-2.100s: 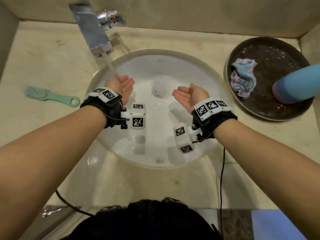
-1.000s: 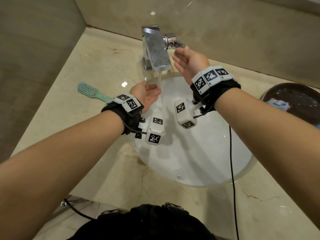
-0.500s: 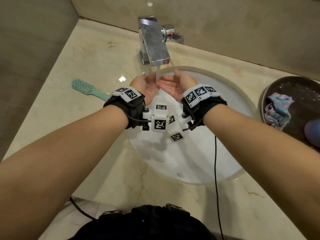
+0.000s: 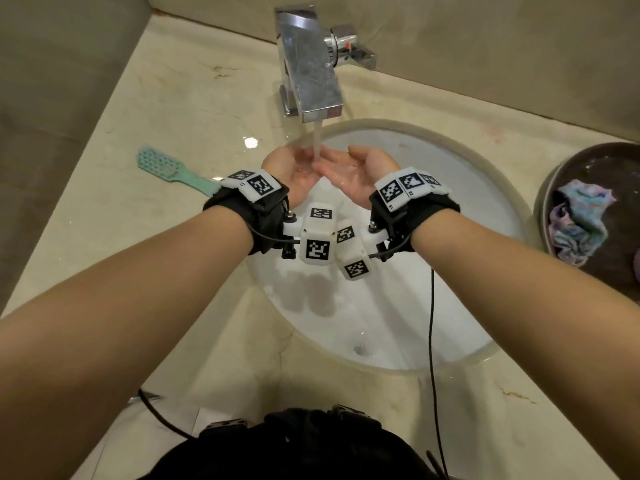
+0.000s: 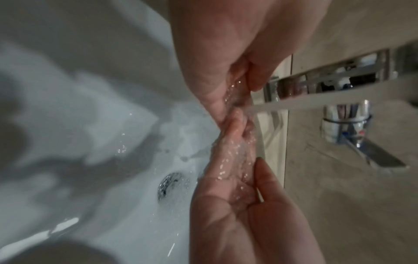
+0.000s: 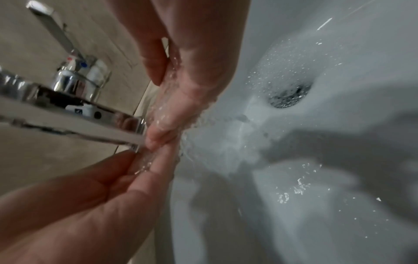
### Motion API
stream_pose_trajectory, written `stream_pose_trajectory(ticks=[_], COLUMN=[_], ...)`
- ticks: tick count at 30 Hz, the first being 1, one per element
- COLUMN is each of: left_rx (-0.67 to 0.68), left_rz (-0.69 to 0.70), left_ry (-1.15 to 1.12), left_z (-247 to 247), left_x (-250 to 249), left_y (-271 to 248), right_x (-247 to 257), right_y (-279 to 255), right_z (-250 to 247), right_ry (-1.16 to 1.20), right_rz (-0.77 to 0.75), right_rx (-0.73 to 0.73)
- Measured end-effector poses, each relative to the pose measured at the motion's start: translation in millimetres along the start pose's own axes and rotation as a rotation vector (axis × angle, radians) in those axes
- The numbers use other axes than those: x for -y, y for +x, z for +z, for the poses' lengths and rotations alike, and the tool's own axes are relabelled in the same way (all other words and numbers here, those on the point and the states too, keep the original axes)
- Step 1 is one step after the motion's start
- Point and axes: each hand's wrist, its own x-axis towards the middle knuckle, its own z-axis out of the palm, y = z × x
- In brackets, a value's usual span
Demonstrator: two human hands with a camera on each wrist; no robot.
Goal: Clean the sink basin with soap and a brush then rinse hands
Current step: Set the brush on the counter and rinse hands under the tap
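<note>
— Where do we start, with the sink basin (image 4: 398,306)?

— Yes. It is white, round and glossy, set into the marble table (image 4: 166,109). From the head view our wrists hide its middle, so the drain (image 5: 168,184) shows only in the wrist views, a metal grate with foam around it.

— And our hands?

— Both are cupped palm up under the stream (image 4: 317,140), the left hand (image 4: 294,168) and the right hand (image 4: 360,174) meeting at the fingertips, fingers relaxed and holding nothing but water. The wrist views show wet, shiny skin; the head view cannot make out the separate fingers.

— The faucet?

— The chrome faucet (image 4: 311,71) is boxy, with a lever (image 4: 360,53) to its side. Only the right wrist view shows the red and blue marks (image 6: 78,61) on it.

— The brush?

— The mint-green brush (image 4: 162,168) lies flat on the table left of the basin, its handle end hidden behind our left wrist strap.

— Further out?

— A dark round tray (image 4: 554,188), cut off by the right edge, holds a crumpled pastel cloth (image 4: 578,223). A purple thing at the edge is too cropped to name.
</note>
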Motion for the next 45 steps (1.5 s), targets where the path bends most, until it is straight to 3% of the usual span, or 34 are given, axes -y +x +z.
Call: stream_pose_trajectory(ticks=[8,11,14,18,24,30,37,45], left_rx=[0.119,0.138,0.093,0.002,-0.075,-0.099,-0.003,0.06], left_rz=[-0.119,-0.136,-0.11,-0.087,0.023,0.082,0.046,-0.036], left_ry=[0.241,0.262,0.258,0.25,0.158,-0.145,-0.093,0.23], left_z=[65,80,83,66,24,-6,-6,37], left_x=[45,62,68,62,32,3,2,39], left_y=[-10,2,14,19,22,14,-2,-2], right_x=[49,66,76,75,55,22,2,26], right_y=[-28,-39,-50,-53,-44,-33,-27,-49], right_z=[-60,-81,-97,-108,-87,-48,-34,-85], right_ry=[0.075,0.094,-0.008,-0.121,-0.159,-0.145,-0.146,-0.083], right_rz=[-0.112,-0.233,-0.316,-0.286,-0.254,-0.21,-0.193,-0.266], right_rx=[-0.128,-0.213,-0.318,-0.383,-0.279,-0.129,-0.118,-0.231])
